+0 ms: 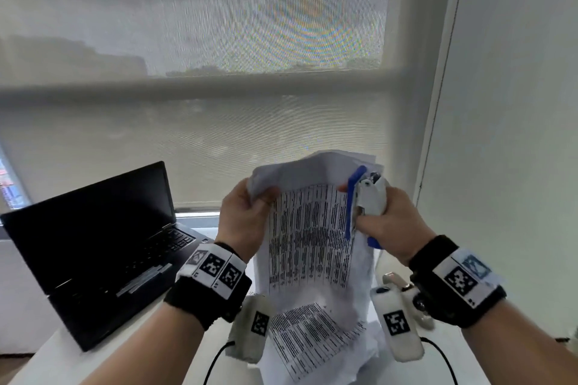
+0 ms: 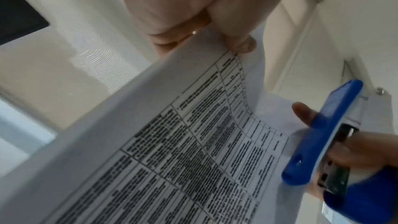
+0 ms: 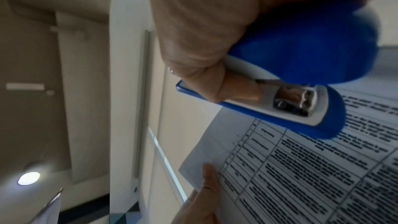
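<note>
A stack of white printed sheets (image 1: 309, 244) with dense table text is held up in front of me. My left hand (image 1: 247, 212) grips its top left corner, fingers curled over the edge (image 2: 237, 40). My right hand (image 1: 384, 216) grips a blue and white stapler (image 1: 364, 197) at the sheets' top right edge. In the right wrist view the stapler (image 3: 301, 60) sits just above the printed page (image 3: 301, 168). Whether paper lies inside the stapler's mouth I cannot tell. The left wrist view shows the stapler's blue base (image 2: 323, 134) beside the page (image 2: 172, 142).
An open black laptop (image 1: 93, 244) with a dark screen stands on the white table (image 1: 62, 353) at the left. A window with a drawn mesh blind (image 1: 219, 134) is straight ahead and a white wall (image 1: 500, 134) at the right. The sheets' lower ends (image 1: 306, 337) sag toward the table.
</note>
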The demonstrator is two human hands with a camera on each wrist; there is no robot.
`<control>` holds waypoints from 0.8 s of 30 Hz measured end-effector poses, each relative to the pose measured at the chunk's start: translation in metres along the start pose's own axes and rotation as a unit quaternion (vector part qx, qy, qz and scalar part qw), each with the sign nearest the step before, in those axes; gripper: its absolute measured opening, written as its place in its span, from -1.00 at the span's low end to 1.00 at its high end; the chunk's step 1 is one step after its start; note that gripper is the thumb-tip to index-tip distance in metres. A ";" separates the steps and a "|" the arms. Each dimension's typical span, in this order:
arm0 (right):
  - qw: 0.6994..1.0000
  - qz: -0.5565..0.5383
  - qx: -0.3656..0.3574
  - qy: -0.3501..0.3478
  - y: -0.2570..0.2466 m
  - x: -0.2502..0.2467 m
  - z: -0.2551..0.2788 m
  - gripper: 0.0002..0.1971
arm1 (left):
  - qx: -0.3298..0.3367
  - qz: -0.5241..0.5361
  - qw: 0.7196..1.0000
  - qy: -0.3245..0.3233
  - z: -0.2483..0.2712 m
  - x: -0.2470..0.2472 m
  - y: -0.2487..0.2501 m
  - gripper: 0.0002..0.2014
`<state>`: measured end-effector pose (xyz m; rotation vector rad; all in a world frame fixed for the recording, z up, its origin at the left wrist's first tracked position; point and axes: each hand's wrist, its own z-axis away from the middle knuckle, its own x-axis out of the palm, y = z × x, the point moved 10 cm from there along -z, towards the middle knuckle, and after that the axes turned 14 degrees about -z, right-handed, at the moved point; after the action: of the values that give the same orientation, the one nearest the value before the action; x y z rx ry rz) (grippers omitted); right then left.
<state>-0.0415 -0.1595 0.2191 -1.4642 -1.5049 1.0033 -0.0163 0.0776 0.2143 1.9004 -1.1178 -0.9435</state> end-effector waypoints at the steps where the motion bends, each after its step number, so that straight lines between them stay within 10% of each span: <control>1: 1.000 -0.006 -0.003 0.006 -0.002 -0.001 -0.002 -0.47 | 0.006 -0.001 1.000 -0.005 0.000 0.002 0.001 -0.83; 19: 0.995 0.090 -0.027 -0.012 -0.014 0.013 -0.017 -0.46 | -0.075 0.041 0.996 0.025 -0.002 -0.014 -0.012 -0.89; 24: 0.999 -0.033 0.030 -0.005 0.009 0.014 -0.005 -0.55 | -0.088 0.044 0.995 0.014 -0.003 -0.017 -0.023 -0.91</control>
<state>-0.0335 -0.1454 0.2131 -1.3607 -1.5069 1.0100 -0.0114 0.1023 0.1995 1.7046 -1.0580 -0.9320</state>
